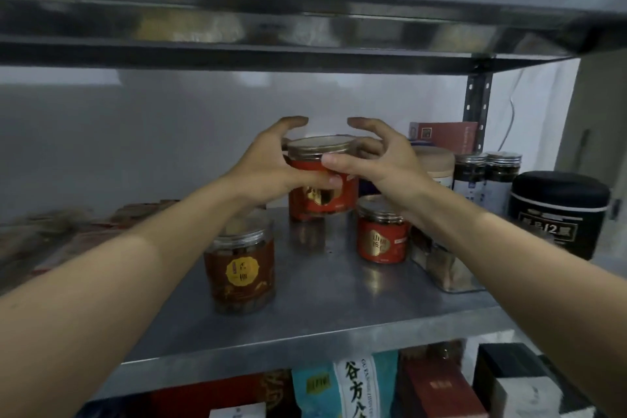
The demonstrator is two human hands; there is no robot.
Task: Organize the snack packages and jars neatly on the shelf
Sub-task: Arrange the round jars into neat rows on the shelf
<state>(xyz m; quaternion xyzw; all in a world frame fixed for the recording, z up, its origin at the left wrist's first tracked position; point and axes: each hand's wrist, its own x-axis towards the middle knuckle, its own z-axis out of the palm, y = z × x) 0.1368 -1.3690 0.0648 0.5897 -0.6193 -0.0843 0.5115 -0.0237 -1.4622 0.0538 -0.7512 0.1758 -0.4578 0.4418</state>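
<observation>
A red-labelled jar [320, 200] with a gold lid stands toward the back middle of the metal shelf [325, 312]. My left hand [271, 163] wraps it from the left, thumb pressed on its front and fingers arched over the lid. From the right, my right hand [380, 159] does the same, with its thumb on the jar's upper front. Whether the jar's base touches the shelf is unclear. A brown-labelled jar [239, 268] stands front left and a smaller red jar [381, 234] sits under my right wrist.
On the right are a clear rectangular container [441, 268], a beige-lidded jar [437, 163], two dark jars [485, 176], a black tub [556, 210] and a red box [444, 134]. Blurred flat packages [51, 234] lie far left. An upper shelf [305, 24] hangs close overhead. Bags and boxes [353, 390] fill the lower shelf.
</observation>
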